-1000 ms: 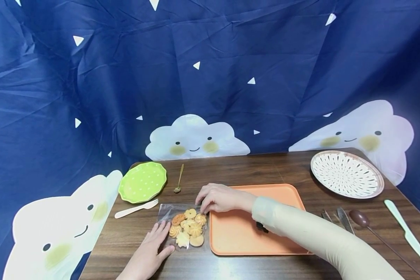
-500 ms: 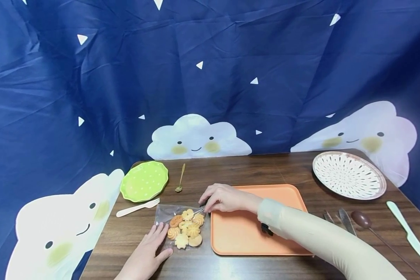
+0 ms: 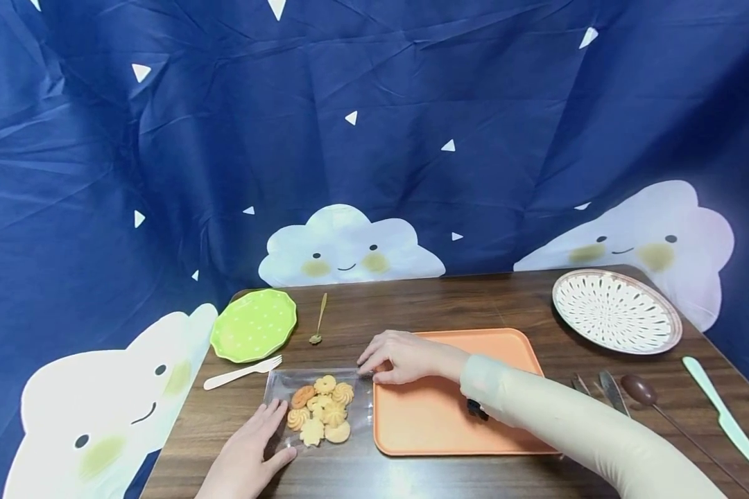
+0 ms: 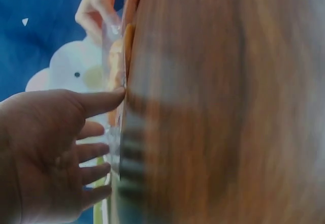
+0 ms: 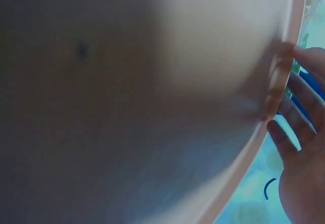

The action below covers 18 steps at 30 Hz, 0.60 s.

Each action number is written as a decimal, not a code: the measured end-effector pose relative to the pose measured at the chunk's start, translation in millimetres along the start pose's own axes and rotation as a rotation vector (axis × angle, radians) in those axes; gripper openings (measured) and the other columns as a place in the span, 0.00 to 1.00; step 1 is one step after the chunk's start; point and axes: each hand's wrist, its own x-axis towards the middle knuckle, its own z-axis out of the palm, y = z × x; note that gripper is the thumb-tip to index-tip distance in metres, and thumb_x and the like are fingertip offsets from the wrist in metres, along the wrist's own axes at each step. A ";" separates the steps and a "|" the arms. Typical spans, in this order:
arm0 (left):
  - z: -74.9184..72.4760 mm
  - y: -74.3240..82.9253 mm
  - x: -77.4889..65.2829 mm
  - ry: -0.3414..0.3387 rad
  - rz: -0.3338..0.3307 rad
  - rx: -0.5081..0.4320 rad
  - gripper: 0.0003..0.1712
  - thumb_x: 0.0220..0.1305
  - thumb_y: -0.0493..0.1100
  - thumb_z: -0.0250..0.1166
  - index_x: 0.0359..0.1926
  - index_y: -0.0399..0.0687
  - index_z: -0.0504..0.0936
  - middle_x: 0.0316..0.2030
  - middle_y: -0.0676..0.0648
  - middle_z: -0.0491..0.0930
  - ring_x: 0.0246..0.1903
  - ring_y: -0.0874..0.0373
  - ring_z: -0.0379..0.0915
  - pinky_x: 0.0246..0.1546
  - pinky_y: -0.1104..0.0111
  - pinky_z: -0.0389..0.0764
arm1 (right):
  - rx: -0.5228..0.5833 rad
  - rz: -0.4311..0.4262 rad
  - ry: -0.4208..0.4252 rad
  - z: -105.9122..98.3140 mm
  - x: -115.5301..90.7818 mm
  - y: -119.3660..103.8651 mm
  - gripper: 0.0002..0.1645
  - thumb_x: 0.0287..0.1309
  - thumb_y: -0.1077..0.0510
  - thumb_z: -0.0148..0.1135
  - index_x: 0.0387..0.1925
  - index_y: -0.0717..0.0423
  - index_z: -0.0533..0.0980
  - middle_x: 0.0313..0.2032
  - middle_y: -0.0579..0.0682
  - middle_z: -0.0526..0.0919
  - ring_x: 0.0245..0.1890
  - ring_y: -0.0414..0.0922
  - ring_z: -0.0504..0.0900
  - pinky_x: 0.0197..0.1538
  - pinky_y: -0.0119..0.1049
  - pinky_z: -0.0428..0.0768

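Note:
A clear plastic bag [image 3: 358,409] holding several cookies [image 3: 320,410] lies on the wooden table, left of an orange tray [image 3: 437,416]. My left hand [image 3: 245,443] rests at the bag's left edge with its fingers straight; in the left wrist view the thumb touches the bag's near side. The right hand [image 3: 401,357] reaches across the tray, fingertips at the bag's upper right corner. In the right wrist view its fingers [image 5: 299,109] are spread and gently bent beside the tray rim, with the thumb apart from them.
A green plate [image 3: 256,326], a white fork [image 3: 243,373] and a small gold spoon [image 3: 320,320] lie at the left. On the right are a patterned plate [image 3: 618,312], a metal knife [image 3: 614,392], a brown spoon [image 3: 639,390] and a pale green knife [image 3: 724,412].
The bag of cookies has slid left, away from the tray, and my left hand has moved left with it. Its upper right corner now lies flatter, while the right hand stays nearly in place.

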 end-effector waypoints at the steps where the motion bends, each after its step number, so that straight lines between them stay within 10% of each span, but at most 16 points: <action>1: -1.1 -1.5 0.2 0.009 0.002 0.010 0.47 0.60 0.69 0.66 0.75 0.58 0.66 0.75 0.47 0.67 0.75 0.42 0.62 0.72 0.43 0.69 | -0.019 0.001 0.011 0.9 0.4 -2.3 0.15 0.61 0.50 0.69 0.50 0.40 0.87 0.53 0.38 0.88 0.55 0.38 0.84 0.61 0.38 0.80; 10: -11.8 0.5 0.9 0.104 0.067 0.066 0.44 0.60 0.71 0.65 0.73 0.60 0.69 0.72 0.50 0.71 0.73 0.43 0.67 0.70 0.44 0.71 | -0.290 0.129 0.084 9.6 5.3 -52.8 0.31 0.45 0.21 0.68 0.38 0.37 0.89 0.52 0.44 0.88 0.53 0.43 0.82 0.59 0.41 0.79; 18: -19.3 13.9 22.1 0.374 0.369 0.111 0.28 0.59 0.58 0.74 0.60 0.60 0.83 0.63 0.53 0.82 0.63 0.50 0.79 0.62 0.49 0.80 | -0.336 0.273 0.032 11.4 1.7 -75.2 0.33 0.38 0.19 0.69 0.35 0.37 0.89 0.59 0.48 0.82 0.58 0.44 0.77 0.61 0.41 0.77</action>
